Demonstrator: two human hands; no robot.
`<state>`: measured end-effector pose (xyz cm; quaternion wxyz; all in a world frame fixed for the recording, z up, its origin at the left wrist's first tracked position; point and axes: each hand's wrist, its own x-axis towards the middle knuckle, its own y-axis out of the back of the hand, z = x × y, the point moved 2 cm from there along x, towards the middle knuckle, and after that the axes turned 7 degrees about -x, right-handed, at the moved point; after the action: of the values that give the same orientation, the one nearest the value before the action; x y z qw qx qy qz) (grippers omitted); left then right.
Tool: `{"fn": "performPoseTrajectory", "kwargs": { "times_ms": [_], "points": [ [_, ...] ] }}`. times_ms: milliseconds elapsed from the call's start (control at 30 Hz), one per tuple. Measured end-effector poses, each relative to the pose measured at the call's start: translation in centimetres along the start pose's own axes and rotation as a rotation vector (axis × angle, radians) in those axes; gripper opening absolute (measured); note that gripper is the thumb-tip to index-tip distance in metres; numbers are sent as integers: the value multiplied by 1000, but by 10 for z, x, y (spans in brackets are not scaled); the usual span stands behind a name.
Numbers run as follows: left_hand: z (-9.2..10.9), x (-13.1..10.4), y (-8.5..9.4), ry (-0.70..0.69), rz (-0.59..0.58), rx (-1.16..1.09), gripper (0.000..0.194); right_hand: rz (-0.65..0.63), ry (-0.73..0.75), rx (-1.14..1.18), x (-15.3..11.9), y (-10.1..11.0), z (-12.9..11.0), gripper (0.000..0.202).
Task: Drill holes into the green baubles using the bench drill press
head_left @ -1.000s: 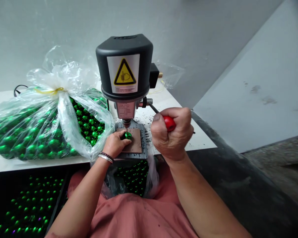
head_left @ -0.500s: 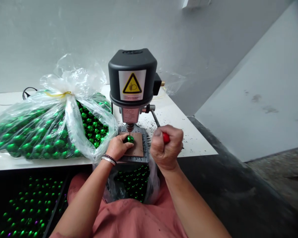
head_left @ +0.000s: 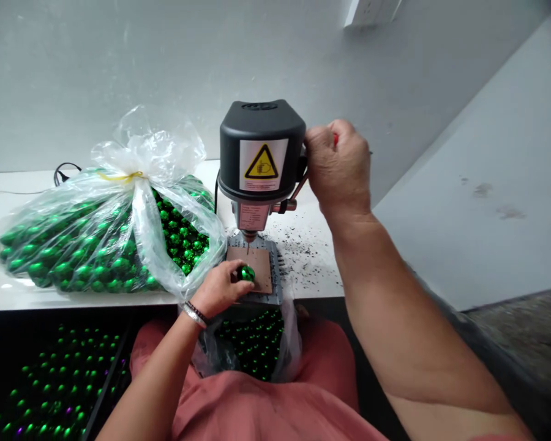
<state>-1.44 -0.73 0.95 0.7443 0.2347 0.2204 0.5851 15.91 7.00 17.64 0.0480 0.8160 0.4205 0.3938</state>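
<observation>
A black bench drill press [head_left: 262, 147] with a yellow warning label stands on the white table. My left hand [head_left: 220, 286] pinches a shiny green ball [head_left: 247, 274] between thumb and fingers, over the front part of a brown board [head_left: 262, 263] on the drill's base. The thin drill bit [head_left: 248, 248] hangs behind the ball, apart from it. My right hand [head_left: 342, 168] is wrapped round the red knob [head_left: 335, 139] of the feed lever [head_left: 299, 187], raised beside the motor housing.
A large clear plastic bag [head_left: 140, 226] of green balls lies left of the drill. Below the table edge are an open bag [head_left: 252, 343] of green balls and a dark bin [head_left: 50, 386] of more. Dark shavings [head_left: 303, 245] litter the tabletop. A wall rises behind.
My right hand has swung the lever up and back, and the bit has risen off the ball. My left hand has drawn the ball forward from under the bit. The view has shifted slightly.
</observation>
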Motion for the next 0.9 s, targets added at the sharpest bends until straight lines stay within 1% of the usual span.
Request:
{"fn": "performPoseTrajectory", "kwargs": {
  "times_ms": [67, 100, 133, 167, 200, 267, 300, 333, 367, 400, 467, 500, 567, 667, 767, 833, 900],
  "points": [
    [3, -18, 7, 1, -131, 9, 54, 19, 3, 23, -1, -4, 4, 32],
    [4, -25, 13, 11, -161, -2, 60, 27, 6, 36, -2, -5, 5, 31],
    [5, -29, 19, 23, -152, -23, 62, 35, 7, 51, -4, -6, 6, 30],
    [6, -31, 27, 29, -101, -47, 58, 45, 10, 66, -5, -7, 7, 29],
    [5, -30, 37, 30, -11, -60, 51, 53, 12, 80, -6, -7, 7, 29],
    [0, -19, 57, 27, 249, -7, 37, 68, 14, 103, -5, -8, 8, 28],
    [-5, -9, 66, 36, 373, 74, 36, 75, 14, 111, -5, -8, 8, 27],
    [-11, 1, 73, 52, 471, 188, 35, 81, 15, 116, -4, -8, 8, 27],
    [-18, 13, 77, 84, 492, 310, 35, 82, 17, 118, -4, -8, 8, 27],
    [-26, 24, 78, 129, 441, 409, 35, 80, 21, 119, -3, -9, 9, 27],
    [-41, 43, 75, 166, 298, 573, 38, 71, 32, 127, -3, -9, 11, 27],
    [-47, 50, 72, 170, 228, 627, 38, 66, 35, 133, -4, -9, 11, 27],
    [-55, 56, 67, 154, 131, 678, 37, 66, 42, 152, -4, -10, 12, 27],
    [-59, 59, 67, 146, 59, 668, 37, 87, 57, 210, -5, -11, 14, 27],
    [-62, 61, 71, 187, -1, 645, 45, 104, 62, 258, -5, -12, 14, 26],
    [-64, 64, 72, 213, -21, 624, 47, 98, 54, 275, -5, -13, 13, 25],
    [-65, 66, 71, 217, -14, 596, 48, 89, 41, 284, -5, -12, 12, 25]
  ]
}}
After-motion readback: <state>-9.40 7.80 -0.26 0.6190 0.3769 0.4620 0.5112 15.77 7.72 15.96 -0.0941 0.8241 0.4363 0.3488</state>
